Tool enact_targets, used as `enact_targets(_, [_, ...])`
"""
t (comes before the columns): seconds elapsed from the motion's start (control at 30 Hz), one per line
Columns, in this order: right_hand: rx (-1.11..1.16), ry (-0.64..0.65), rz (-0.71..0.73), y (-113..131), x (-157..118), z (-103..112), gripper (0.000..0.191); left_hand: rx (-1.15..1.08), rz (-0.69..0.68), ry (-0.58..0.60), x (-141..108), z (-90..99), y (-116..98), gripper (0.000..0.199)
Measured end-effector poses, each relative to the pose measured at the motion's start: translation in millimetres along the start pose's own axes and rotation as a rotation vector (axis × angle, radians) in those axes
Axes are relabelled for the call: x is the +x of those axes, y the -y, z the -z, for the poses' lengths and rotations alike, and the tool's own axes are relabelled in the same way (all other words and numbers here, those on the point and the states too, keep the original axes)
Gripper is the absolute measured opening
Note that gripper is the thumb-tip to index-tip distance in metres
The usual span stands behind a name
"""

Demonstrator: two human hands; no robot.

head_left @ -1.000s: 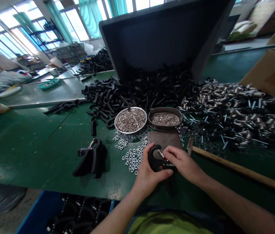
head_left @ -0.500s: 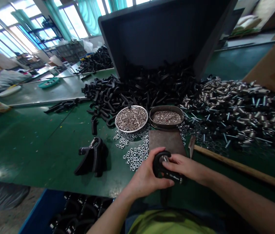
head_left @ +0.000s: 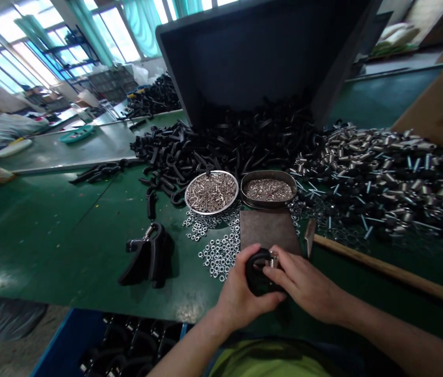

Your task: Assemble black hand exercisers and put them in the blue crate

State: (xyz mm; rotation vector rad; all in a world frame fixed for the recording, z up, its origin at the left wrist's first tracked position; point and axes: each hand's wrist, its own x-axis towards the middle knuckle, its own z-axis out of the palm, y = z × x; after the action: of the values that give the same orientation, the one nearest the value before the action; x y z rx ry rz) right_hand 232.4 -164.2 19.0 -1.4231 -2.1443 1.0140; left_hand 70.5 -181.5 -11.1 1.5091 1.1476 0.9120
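Note:
My left hand (head_left: pixel 240 296) is wrapped round a black curved plastic part (head_left: pixel 256 273), near the table's front edge. Thumb and fingers of my right hand (head_left: pixel 303 280) pinch a small metal spring (head_left: pixel 273 259) at the right side of that part. Just beyond both hands lies a flat metal plate (head_left: pixel 268 230). To the left, an assembled black grip with a spring (head_left: pixel 154 256) stands on the green table. Loose nuts (head_left: pixel 219 254) are spread beside my left hand.
A round dish of pins (head_left: pixel 211 192) and an oval tin (head_left: pixel 269 189) sit behind the plate. A hammer (head_left: pixel 382 267) lies at right. Black parts spill from a large grey bin (head_left: pixel 245 57). A blue crate (head_left: pixel 58 343) is below the front edge.
The black part has turned in my left hand, so its printed side no longer shows. My right hand has shifted, and the spring now stands out at the part's right side.

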Motion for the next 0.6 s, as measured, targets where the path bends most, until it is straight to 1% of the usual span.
enact_targets(0.1, [-0.194, 0.013, 0.029, -2, 2, -4, 0.021, 0.037, -0.067, 0.045, 5, 1.0, -1, 0.079])
enact_targets(0.2, [-0.36, 0.006, 0.042, -9, 12, -1, 0.024, 0.037, -0.035, 0.065, 16, -1.3, 0, 0.079])
enact_targets(0.27, [-0.463, 0.062, 0.058, -15, 24, 9, 0.027, 0.052, 0.003, 0.088, 29, -1.1, 3, 0.081])
enact_targets(0.3, [-0.508, 0.108, 0.04, -18, 32, 16, 0.03, 0.077, 0.007, 0.107, 38, 1.1, 5, 0.08])
enact_targets(0.37, [-0.579, 0.195, -0.035, -22, 50, 32, 0.036, 0.18, -0.036, 0.099, 58, 11.8, 7, 0.07])
enact_targets(0.4, [-0.601, 0.212, -0.072, -23, 60, 38, 0.038, 0.262, -0.072, 0.06, 69, 20.8, 8, 0.06])
enact_targets(0.43, [-0.613, 0.206, -0.084, -24, 71, 43, 0.037, 0.363, -0.107, -0.012, 80, 32.1, 9, 0.049])
enact_targets(0.5, [-0.616, 0.128, -0.029, -21, 95, 47, 0.031, 0.6, -0.127, -0.196, 102, 58.7, 10, 0.03])
enact_targets(0.53, [-0.609, 0.069, 0.014, -19, 107, 46, 0.027, 0.722, -0.097, -0.278, 112, 72.3, 10, 0.025])
enact_targets(0.57, [-0.602, 0.014, 0.052, -15, 121, 43, 0.024, 0.832, -0.051, -0.329, 120, 84.8, 11, 0.023])
enact_targets(0.6, [-0.6, -0.029, 0.081, -11, 134, 38, 0.023, 0.921, -0.001, -0.349, 128, 95.4, 12, 0.022])
